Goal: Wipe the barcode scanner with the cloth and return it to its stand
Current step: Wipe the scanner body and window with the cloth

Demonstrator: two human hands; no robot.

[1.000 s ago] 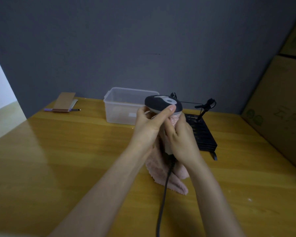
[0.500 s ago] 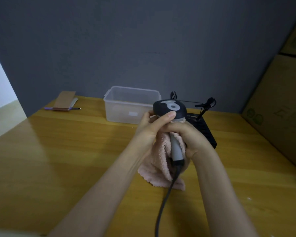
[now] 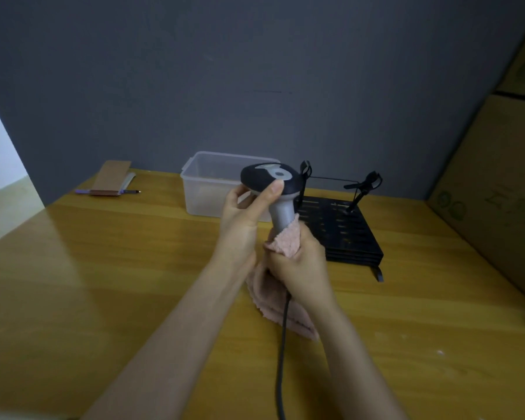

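I hold the barcode scanner (image 3: pixel 272 180) upright above the wooden table (image 3: pixel 103 283). It has a dark head and a grey handle. My left hand (image 3: pixel 243 219) grips the head from the left, thumb on its top edge. Lower down, my right hand (image 3: pixel 297 262) is closed around the handle with the pink cloth (image 3: pixel 287 239) wrapped between palm and handle. The rest of the cloth hangs below both hands. The scanner's black cable (image 3: pixel 282 359) drops toward the near edge. Behind my hands to the right sits the black stand (image 3: pixel 340 228) with two upright clips.
A clear plastic tub (image 3: pixel 206 183) stands at the back, left of the stand. A brown notebook (image 3: pixel 111 177) and a pen lie at the far left. Cardboard boxes (image 3: pixel 497 192) line the right side. A grey wall closes the back.
My right hand with the cloth has slid down the handle, baring the grey neck under the head. The scanner now stands more upright.
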